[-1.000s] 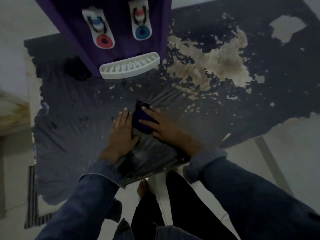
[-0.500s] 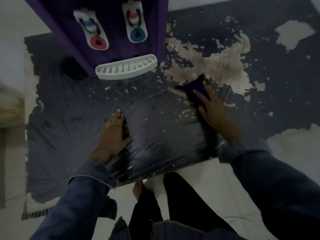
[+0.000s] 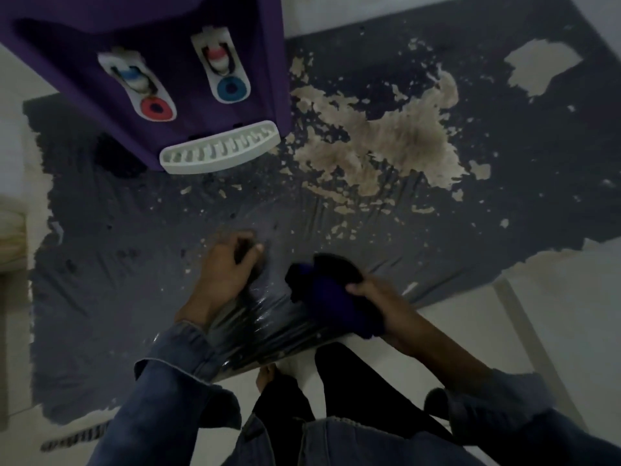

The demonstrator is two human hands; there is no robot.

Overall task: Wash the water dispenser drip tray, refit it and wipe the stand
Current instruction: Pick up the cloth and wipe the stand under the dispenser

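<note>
Drip tray [image 3: 220,152]: white, slotted, seated at the foot of the purple dispenser [image 3: 151,72], below the red and blue taps. Looks refitted; washing step judged done.

Stand top [image 3: 437,230]: dark covering, worn through to pale patches on the far right side, wrinkled and glossy along the near edge. Step in hand, as I read it: wiping the stand.

Right hand [image 3: 379,304]: fingers closed round a bunched dark blue cloth [image 3: 329,294], held at the near edge of the stand. Whether the cloth presses on the surface or is just lifted, I cannot tell.

Left hand [image 3: 228,270]: fingers curled down onto the covering, seemingly pinching or pinning a fold of it; partly blurred, so the grip is not certain.

Change from half a second ago: the cloth was then out at the pale worn patch to the right of the tray; it is now drawn back near the body. The left hand, then flat with fingers extended, is now curled.

Next move, judged: spread the cloth flatter and take another stroke outward, with the left hand keeping the loose covering from bunching.
</note>
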